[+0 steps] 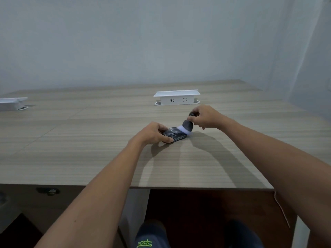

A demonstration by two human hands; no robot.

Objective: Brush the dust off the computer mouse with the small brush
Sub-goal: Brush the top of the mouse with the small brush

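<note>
A dark computer mouse (174, 134) with pale markings lies on the wooden desk (89, 140), its front end pointing right. My left hand (155, 132) grips its rear, thumb on the near side and fingers on the far side. My right hand (206, 116) pinches the dark handle of a small brush (188, 125) from above. The brush tilts down to the left, and its white bristles touch the front end of the mouse.
A white pop-up socket box (176, 97) stands on the desk just behind the hands. Another white box (12, 102) sits at the far left. The wall runs close behind the desk. The desk's front edge is near my body, with drawers below left.
</note>
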